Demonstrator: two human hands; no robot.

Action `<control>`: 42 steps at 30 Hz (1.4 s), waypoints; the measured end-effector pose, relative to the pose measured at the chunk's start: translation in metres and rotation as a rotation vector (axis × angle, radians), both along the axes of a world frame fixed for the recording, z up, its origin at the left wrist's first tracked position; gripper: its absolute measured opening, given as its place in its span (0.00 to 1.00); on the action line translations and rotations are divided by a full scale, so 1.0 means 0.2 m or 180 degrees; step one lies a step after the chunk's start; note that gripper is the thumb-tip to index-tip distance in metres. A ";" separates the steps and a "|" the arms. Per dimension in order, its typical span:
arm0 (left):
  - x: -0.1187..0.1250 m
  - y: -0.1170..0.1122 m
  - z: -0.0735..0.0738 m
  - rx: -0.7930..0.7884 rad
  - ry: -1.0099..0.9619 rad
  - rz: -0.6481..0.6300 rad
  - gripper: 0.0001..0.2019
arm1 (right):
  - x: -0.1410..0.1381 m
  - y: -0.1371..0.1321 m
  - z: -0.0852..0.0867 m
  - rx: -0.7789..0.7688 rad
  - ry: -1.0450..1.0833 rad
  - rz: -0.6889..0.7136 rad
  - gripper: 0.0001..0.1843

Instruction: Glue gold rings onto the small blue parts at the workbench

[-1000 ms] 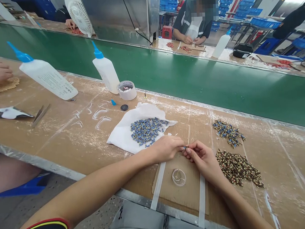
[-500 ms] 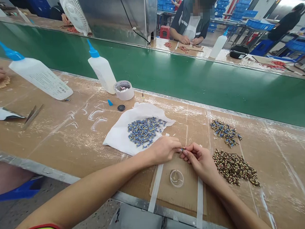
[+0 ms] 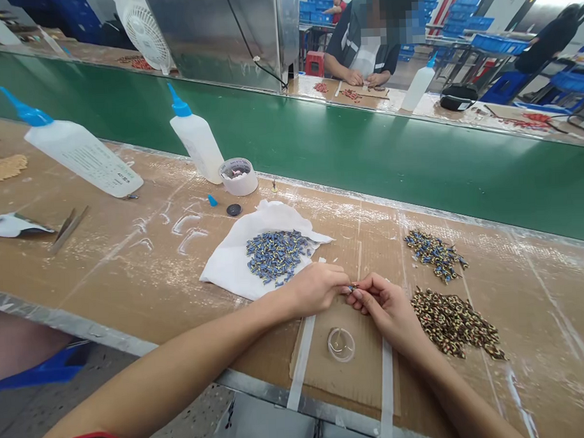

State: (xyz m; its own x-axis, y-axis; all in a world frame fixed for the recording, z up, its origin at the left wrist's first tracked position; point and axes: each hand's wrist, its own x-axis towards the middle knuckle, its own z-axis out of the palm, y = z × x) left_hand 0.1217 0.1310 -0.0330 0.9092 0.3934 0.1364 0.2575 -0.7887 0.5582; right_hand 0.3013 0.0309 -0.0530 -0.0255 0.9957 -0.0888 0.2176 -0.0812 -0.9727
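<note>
My left hand [image 3: 322,287] and my right hand [image 3: 382,301] meet above a taped cardboard piece [image 3: 362,376], fingertips pinched together. Between them is a tiny blue and yellow part [image 3: 352,287], mostly covered by the fingers; its exact kind is too small to make out. Below the hands stands a small clear cup [image 3: 341,344] with a thin stick in it. Left of them, a white cloth [image 3: 226,263] bears a pile of small blue and yellow parts [image 3: 276,254]. To the right lie a blue-and-dark pile [image 3: 434,255] and a larger brown-and-cream pile [image 3: 458,324] of small parts.
Two white bottles with blue nozzles [image 3: 86,156] [image 3: 198,145] stand at the back left, by a tape roll [image 3: 239,177] and a black cap [image 3: 234,210]. Tweezers [image 3: 69,230] lie far left. Beyond the green belt [image 3: 366,159], a person [image 3: 363,50] sits working.
The view has shifted slightly. At the far left, another person's hand has left the picture. My hands stay pinched together at the same spot.
</note>
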 end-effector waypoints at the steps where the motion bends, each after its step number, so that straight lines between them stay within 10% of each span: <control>1: 0.00 0.01 0.00 -0.0073 -0.0042 -0.0008 0.10 | 0.00 0.00 0.00 -0.0027 0.0041 -0.0002 0.11; 42: -0.02 0.04 0.04 -0.0531 0.0122 -0.0154 0.10 | -0.03 -0.01 0.05 0.0058 0.0016 -0.0096 0.14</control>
